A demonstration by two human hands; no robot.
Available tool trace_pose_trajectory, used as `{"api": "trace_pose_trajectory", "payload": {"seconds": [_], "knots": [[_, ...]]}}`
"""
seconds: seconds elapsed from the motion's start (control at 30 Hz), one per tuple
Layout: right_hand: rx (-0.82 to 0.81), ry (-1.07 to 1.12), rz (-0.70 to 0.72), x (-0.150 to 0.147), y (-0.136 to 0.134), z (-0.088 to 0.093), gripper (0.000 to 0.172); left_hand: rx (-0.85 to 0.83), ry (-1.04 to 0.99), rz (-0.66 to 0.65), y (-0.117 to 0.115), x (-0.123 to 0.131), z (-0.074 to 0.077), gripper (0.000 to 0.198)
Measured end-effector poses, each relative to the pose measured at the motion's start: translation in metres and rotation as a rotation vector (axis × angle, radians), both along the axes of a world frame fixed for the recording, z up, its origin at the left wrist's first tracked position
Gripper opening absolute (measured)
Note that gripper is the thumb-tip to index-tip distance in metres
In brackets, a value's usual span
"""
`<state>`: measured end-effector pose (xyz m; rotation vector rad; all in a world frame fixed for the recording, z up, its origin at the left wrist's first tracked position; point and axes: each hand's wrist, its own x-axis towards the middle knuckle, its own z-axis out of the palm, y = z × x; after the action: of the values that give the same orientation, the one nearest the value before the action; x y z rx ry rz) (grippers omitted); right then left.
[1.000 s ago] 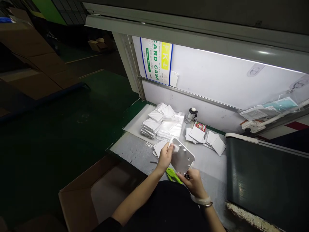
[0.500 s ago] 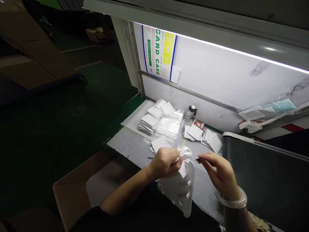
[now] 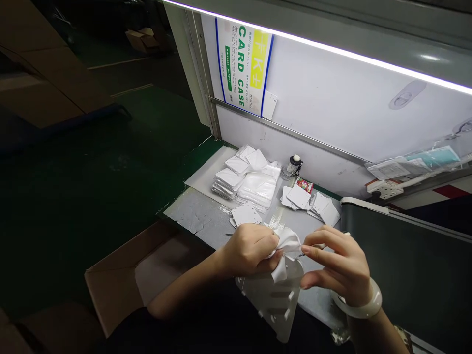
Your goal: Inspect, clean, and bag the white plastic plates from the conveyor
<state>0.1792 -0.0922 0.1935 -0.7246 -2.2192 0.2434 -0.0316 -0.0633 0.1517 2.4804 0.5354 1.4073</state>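
My left hand [image 3: 250, 250] is closed around a bunched white cloth [image 3: 289, 241] and the top of a white plastic panel [image 3: 273, 307]. The panel hangs below the hand, with small raised tabs and holes on its face. A thin pointed tool [image 3: 320, 246] lies between the fingers of my right hand [image 3: 341, 263]; its kind is not clear. The right fingertips are at the cloth's right edge, the thumb held apart below, near the panel. Behind the left hand, small white plates [image 3: 246, 215] lie on the grey worktop [image 3: 193, 215].
Stacked white pieces [image 3: 226, 183] and clear plastic bags [image 3: 260, 187] lie at the back. Further right are a small bottle [image 3: 294, 167], a red packet [image 3: 304, 185] and more white plates [image 3: 324, 209]. A dark conveyor belt [image 3: 405, 260] borders the right; an open carton [image 3: 121, 275] stands lower left.
My right hand has moved left with the tool, up to the cloth, and its fingers have spread more. The panel has tilted slightly and hangs a little lower.
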Motion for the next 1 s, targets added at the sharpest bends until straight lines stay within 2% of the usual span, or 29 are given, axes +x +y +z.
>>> {"api": "trace_pose_trajectory", "payload": {"seconds": [0.33,0.73,1.0], "knots": [[0.062,0.009,-0.020,-0.002,-0.001,0.001,0.032,-0.045,0.000,-0.018,0.001,0.002,-0.004,0.019],[0.231,0.030,-0.204,-0.005,-0.007,-0.016,0.036,-0.418,-0.075,0.085,-0.003,0.008,-0.018,0.030],[0.379,0.018,-0.281,-0.008,-0.012,-0.022,0.030,-0.481,-0.119,0.149,-0.008,0.011,-0.016,0.032]]}}
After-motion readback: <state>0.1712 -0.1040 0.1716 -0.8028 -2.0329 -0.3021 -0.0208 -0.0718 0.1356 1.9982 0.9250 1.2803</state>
